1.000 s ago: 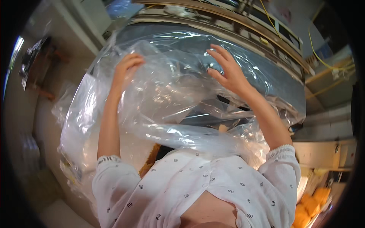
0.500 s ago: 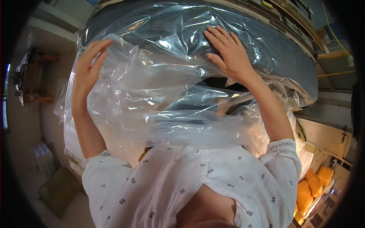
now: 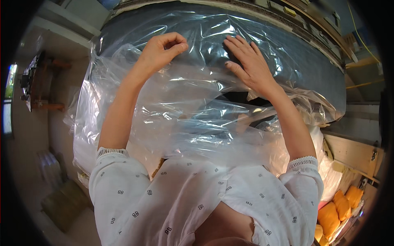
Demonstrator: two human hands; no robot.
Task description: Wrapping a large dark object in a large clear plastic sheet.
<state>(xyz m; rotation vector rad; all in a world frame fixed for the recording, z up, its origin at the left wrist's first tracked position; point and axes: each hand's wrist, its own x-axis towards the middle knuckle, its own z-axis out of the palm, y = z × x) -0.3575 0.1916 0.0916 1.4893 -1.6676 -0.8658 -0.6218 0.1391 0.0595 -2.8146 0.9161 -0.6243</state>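
Across the dark grey worktop [image 3: 287,61] lies a large sheet of clear plastic film [image 3: 184,110], crumpled and glossy, draped from the far part of the surface down over the near edge toward the person's body. The left hand [image 3: 162,51] is curled nearly closed, thumb and fingertips pinching a fold of the film near its upper middle. The right hand [image 3: 248,63] lies flat just beside it, fingers spread and pressed onto the film, pinning it against the worktop. Judging from how things lie, the spreading is only partly done: the far stretch under the hands looks fairly smooth, while the near half is deeply wrinkled and bunched, with a dark object [image 3: 242,100] showing through the folds below the right wrist; what it is cannot be told. More loose film hangs at the left and right edges. Further out, orange bundles [image 3: 334,211] sit low at the right, and a wooden frame [image 3: 357,149] runs beside them.
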